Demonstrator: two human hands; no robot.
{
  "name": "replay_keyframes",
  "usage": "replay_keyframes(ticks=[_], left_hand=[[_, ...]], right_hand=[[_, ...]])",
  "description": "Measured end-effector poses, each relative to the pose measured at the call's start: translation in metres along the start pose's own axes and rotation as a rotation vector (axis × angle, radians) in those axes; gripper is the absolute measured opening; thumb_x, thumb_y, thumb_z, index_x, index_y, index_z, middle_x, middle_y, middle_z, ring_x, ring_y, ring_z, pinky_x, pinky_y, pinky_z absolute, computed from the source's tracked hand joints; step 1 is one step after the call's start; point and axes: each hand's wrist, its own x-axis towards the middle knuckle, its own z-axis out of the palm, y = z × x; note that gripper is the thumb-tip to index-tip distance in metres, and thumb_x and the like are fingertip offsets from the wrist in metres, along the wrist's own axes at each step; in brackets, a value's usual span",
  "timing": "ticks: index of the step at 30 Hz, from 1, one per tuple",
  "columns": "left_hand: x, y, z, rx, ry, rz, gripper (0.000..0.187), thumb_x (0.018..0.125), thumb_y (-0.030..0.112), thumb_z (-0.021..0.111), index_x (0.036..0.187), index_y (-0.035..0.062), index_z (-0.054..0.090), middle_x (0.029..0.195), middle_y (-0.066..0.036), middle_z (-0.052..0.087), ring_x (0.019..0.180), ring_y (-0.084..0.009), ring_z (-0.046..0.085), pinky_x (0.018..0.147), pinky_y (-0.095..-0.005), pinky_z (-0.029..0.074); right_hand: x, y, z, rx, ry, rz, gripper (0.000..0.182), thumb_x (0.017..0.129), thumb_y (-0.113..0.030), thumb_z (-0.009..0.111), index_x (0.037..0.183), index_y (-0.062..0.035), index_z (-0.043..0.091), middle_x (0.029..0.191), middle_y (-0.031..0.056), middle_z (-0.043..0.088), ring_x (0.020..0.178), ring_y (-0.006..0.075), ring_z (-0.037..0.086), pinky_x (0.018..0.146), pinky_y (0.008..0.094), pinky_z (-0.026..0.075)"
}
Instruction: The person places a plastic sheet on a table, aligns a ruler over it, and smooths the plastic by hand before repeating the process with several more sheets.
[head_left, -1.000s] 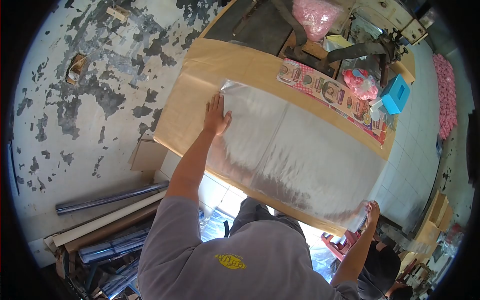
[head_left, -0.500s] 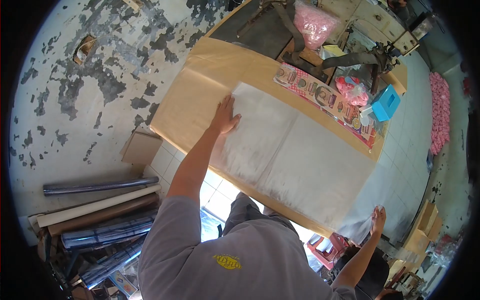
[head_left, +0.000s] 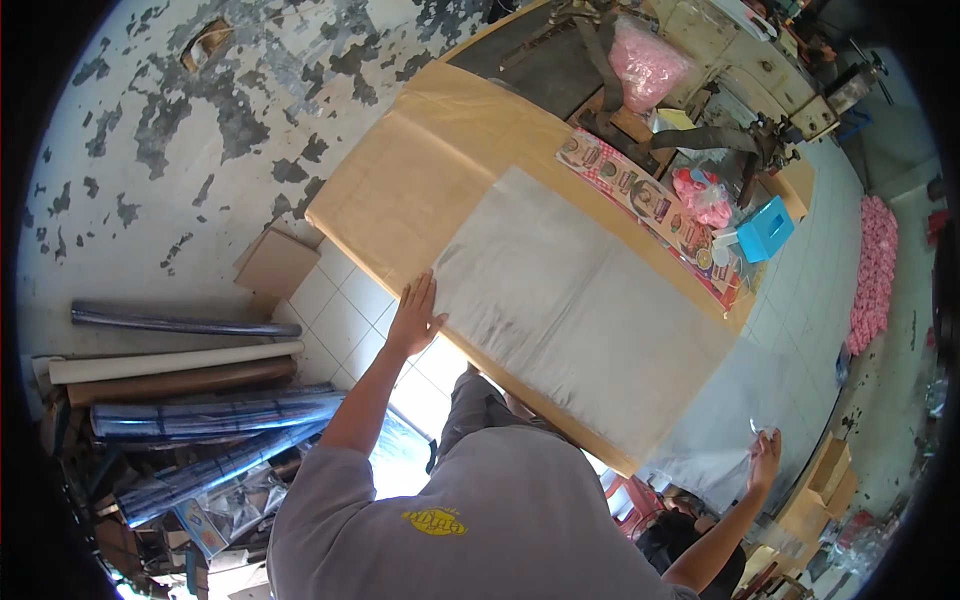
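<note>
A translucent plastic sheet [head_left: 590,310] lies across the brown paper-covered table [head_left: 400,170] and hangs past its right end. My left hand [head_left: 415,315] rests at the table's near edge, palm down with fingers stretched, by the sheet's left corner. Beyond the table's right end, my right hand [head_left: 765,460] is closed on the sheet's bunched corner. Small wrinkles run along the near part of the sheet.
Printed cardboard strips [head_left: 650,205], a blue box [head_left: 766,230] and a bag of pink material [head_left: 648,65] sit along the far side. Rolls [head_left: 180,360] lie at lower left. A person's dark-haired head [head_left: 680,545] is below the table's right end.
My left hand has slid from the sheet's upper left down to the near table edge. My right hand keeps its hold on the corner. The view has shifted slightly.
</note>
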Motion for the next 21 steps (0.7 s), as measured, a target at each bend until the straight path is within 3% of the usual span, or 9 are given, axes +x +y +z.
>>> replay_keyframes(ticks=[2, 4, 6, 8, 11, 12, 17, 18, 21], left_hand=[[-0.001, 0.003, -0.003, -0.015, -0.04, 0.026, 0.096, 0.087, 0.051, 0.06, 0.152, -0.0029, 0.016, 0.162, -0.017, 0.009, 0.15, -0.0326, 0.009, 0.122, -0.0467, 0.011], [-0.002, 0.013, -0.02, -0.068, -0.089, 0.07, 0.104, 0.083, 0.058, 0.062, 0.151, -0.0055, 0.016, 0.161, -0.021, 0.01, 0.149, -0.0343, 0.009, 0.121, -0.0478, 0.01], [-0.004, 0.023, -0.017, -0.082, -0.098, 0.102, 0.112, 0.077, 0.062, 0.066, 0.151, -0.0052, 0.016, 0.16, -0.023, 0.009, 0.149, -0.0345, 0.009, 0.121, -0.0481, 0.01], [-0.003, 0.035, -0.014, -0.124, -0.104, 0.129, 0.116, 0.074, 0.064, 0.069, 0.151, -0.0051, 0.017, 0.16, -0.024, 0.01, 0.149, -0.0348, 0.009, 0.121, -0.0483, 0.01], [-0.002, 0.064, -0.008, -0.21, -0.107, 0.154, 0.117, 0.071, 0.063, 0.071, 0.151, -0.005, 0.018, 0.159, -0.025, 0.012, 0.149, -0.0355, 0.01, 0.121, -0.0487, 0.012], [-0.003, 0.077, -0.005, -0.227, -0.108, 0.159, 0.117, 0.071, 0.063, 0.072, 0.15, -0.0051, 0.019, 0.158, -0.025, 0.013, 0.149, -0.0359, 0.011, 0.121, -0.0488, 0.012], [-0.007, 0.129, 0.021, -0.416, -0.002, 0.181, 0.108, 0.072, 0.053, 0.076, 0.149, -0.0024, 0.025, 0.156, -0.025, 0.02, 0.147, -0.0374, 0.017, 0.119, -0.05, 0.016], [-0.007, 0.14, 0.018, -0.483, 0.009, 0.139, 0.095, 0.074, 0.039, 0.076, 0.147, -0.0002, 0.029, 0.154, -0.024, 0.025, 0.145, -0.0377, 0.023, 0.118, -0.0499, 0.019], [-0.006, 0.146, 0.05, -0.538, 0.131, 0.146, 0.081, 0.075, 0.023, 0.072, 0.143, 0.0003, 0.035, 0.15, -0.021, 0.033, 0.142, -0.0374, 0.028, 0.117, -0.0498, 0.023]], right_hand=[[0.005, -0.012, -0.022, -0.082, 0.105, -0.068, 0.064, 0.093, -0.029, 0.064, 0.149, -0.0135, 0.037, 0.117, -0.0025, 0.059, 0.102, 0.0127, 0.056, 0.079, 0.0299, 0.042], [0.006, -0.047, -0.052, -0.625, 0.191, -0.383, 0.07, 0.093, -0.031, 0.064, 0.151, -0.0106, 0.032, 0.131, 0.0028, 0.055, 0.119, 0.0182, 0.051, 0.094, 0.0364, 0.041], [-0.014, -0.118, -0.076, -1.01, 0.27, -0.399, 0.072, 0.092, -0.034, 0.063, 0.15, -0.004, 0.032, 0.144, 0.0107, 0.047, 0.133, 0.0227, 0.044, 0.107, 0.0401, 0.035], [-0.019, -0.17, -0.13, -0.832, 0.235, -0.419, 0.069, 0.092, -0.036, 0.062, 0.146, 0.0011, 0.039, 0.149, 0.0167, 0.043, 0.136, 0.0238, 0.042, 0.112, 0.0389, 0.033], [-0.058, -0.259, -0.158, 0.012, 0.224, -0.713, 0.054, 0.094, -0.037, 0.059, 0.136, -0.0038, 0.054, 0.132, 0.011, 0.058, 0.122, 0.0185, 0.054, 0.102, 0.0337, 0.041], [-0.07, -0.296, -0.151, 0.183, 0.212, -0.797, 0.052, 0.094, -0.035, 0.058, 0.135, -0.0027, 0.053, 0.131, 0.0119, 0.058, 0.121, 0.0193, 0.054, 0.102, 0.0338, 0.042], [-0.108, -0.479, -0.006, 0.426, -0.024, -1.005, 0.046, 0.093, -0.024, 0.054, 0.13, 0.0031, 0.049, 0.128, 0.0166, 0.055, 0.119, 0.0233, 0.055, 0.101, 0.0341, 0.045], [-0.116, -0.514, 0.032, 0.463, -0.105, -1.031, 0.045, 0.093, -0.021, 0.054, 0.129, 0.0042, 0.048, 0.128, 0.0176, 0.055, 0.118, 0.0241, 0.055, 0.101, 0.0342, 0.046], [-0.149, -0.61, 0.161, 0.555, -0.386, -1.063, 0.041, 0.092, -0.015, 0.051, 0.126, 0.0077, 0.046, 0.126, 0.0204, 0.053, 0.116, 0.0265, 0.056, 0.1, 0.0344, 0.048]])
